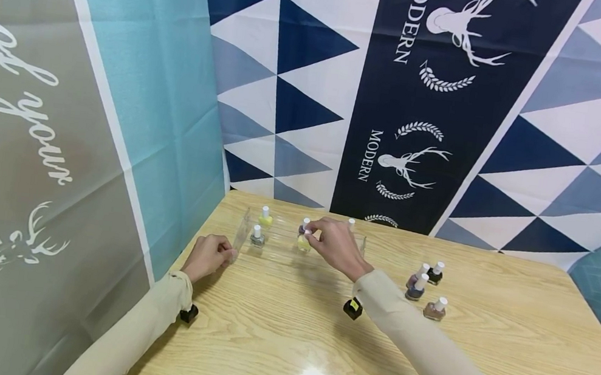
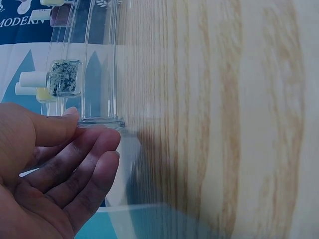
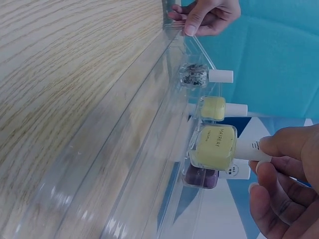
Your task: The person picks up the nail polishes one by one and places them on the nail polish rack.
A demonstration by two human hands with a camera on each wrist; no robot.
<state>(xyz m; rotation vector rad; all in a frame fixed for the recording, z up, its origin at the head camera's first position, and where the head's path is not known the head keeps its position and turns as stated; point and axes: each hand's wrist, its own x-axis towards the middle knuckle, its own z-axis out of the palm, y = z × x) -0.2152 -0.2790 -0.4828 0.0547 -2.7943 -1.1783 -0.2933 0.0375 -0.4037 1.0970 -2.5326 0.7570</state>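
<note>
My right hand pinches the white cap of a yellow nail polish bottle between thumb and fingers. The bottle is over the clear stepped display rack, in front of a purple nail polish bottle. At the rack's left end, my left hand grips the lower corner of the clear end panel with thumb and fingertips. A black-speckled nail polish bottle and a second yellow bottle stand in the rack near that end. Another white-capped bottle shows behind my right hand.
Right of the rack, several nail polish bottles stand on the wooden table, among them a black one, a dark blue one and a mauve one. A patterned cloth hangs behind the table.
</note>
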